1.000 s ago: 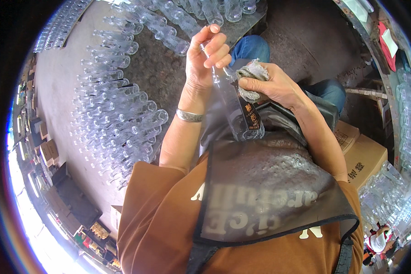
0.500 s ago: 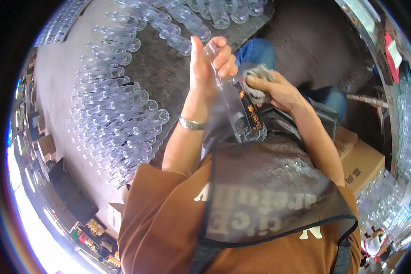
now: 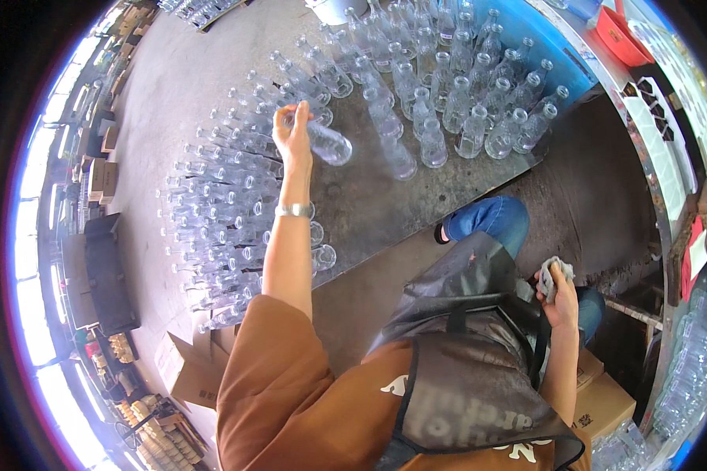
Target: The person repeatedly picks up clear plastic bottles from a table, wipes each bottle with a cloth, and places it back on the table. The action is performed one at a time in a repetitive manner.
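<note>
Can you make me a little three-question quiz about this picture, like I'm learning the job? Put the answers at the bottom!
1. Multiple choice: Where is the grey cloth?
A) In the left hand
B) In the right hand
C) On the floor

2. True or false: The silver bracelet is on the right arm.

3. Fill in the blank: The left hand is holding a see-through ____.

Key:
1. B
2. False; the bracelet is on the left arm.
3. Bottle; it is tilted, with its wide base pointing away from the hand.
</note>
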Motion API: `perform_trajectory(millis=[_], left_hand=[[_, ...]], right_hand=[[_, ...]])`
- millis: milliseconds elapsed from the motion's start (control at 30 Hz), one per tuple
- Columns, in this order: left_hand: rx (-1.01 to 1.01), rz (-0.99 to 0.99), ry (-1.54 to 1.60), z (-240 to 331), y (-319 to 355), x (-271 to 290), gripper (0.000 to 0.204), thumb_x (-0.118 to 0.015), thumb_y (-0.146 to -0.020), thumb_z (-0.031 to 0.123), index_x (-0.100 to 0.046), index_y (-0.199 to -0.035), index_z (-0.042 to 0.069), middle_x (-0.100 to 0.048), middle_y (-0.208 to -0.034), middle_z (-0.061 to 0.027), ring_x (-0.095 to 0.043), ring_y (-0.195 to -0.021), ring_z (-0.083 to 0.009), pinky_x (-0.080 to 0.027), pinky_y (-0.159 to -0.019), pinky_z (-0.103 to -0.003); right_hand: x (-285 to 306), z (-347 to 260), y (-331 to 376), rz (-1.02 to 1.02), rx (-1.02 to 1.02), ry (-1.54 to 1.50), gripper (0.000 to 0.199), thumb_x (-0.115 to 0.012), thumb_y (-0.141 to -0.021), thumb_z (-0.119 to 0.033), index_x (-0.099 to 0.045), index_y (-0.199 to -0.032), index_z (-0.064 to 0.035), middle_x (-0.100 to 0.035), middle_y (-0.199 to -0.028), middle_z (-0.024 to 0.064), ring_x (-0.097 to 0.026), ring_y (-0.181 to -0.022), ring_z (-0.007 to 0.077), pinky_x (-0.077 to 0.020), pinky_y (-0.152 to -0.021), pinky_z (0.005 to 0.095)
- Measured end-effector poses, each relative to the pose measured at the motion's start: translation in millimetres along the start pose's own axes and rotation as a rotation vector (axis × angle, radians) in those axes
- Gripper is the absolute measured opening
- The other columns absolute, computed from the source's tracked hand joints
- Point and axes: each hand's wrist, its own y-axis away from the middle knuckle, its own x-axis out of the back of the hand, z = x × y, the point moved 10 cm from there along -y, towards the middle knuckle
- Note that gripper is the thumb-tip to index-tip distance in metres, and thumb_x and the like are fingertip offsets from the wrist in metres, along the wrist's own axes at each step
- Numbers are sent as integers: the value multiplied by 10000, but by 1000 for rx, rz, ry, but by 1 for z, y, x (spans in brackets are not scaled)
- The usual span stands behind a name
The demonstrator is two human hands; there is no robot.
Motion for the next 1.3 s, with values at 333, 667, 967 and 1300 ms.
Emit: perform_trajectory(millis=[333, 667, 967, 1300], left_hand=[[-47, 55, -196, -97, -107, -48, 304, -699, -816, 250, -557, -873, -12, -634, -755, -62, -547, -693, -95, -424, -651, -223], [-129, 124, -268, -139, -133, -42, 399, -723, -779, 351, -577, -871, -8, -570, -763, -54, -504, -681, -131, -434, -652, -267], [-23, 99, -289, -139, -127, -55, 456, -719, -783, 331, -550, -1026, -16, -560, -1009, -111, -517, -934, -180, -409, -840, -304], [-161, -116, -127, -21, 79, -75, 594, -607, -883, 239, -327, -1334, -28, -428, -1306, -164, -399, -1229, -260, -277, -1054, -374]], right_hand=[[11, -4, -12, 137, -24, 43, 206, -541, -920, -250, -580, -919, -47, -608, -771, 48, -556, -598, 123, -420, -461, 255], [9, 0, -21, 136, -47, 142, 220, -558, -909, -269, -589, -925, -52, -608, -778, 28, -547, -613, 105, -417, -469, 244], [9, 12, -22, 111, -71, 186, 208, -561, -904, -271, -586, -944, -68, -611, -806, 24, -560, -640, 106, -429, -480, 250], [14, 5, -9, 115, -21, 159, 183, -582, -895, -268, -588, -933, -90, -597, -806, 2, -547, -662, 96, -420, -497, 248]])
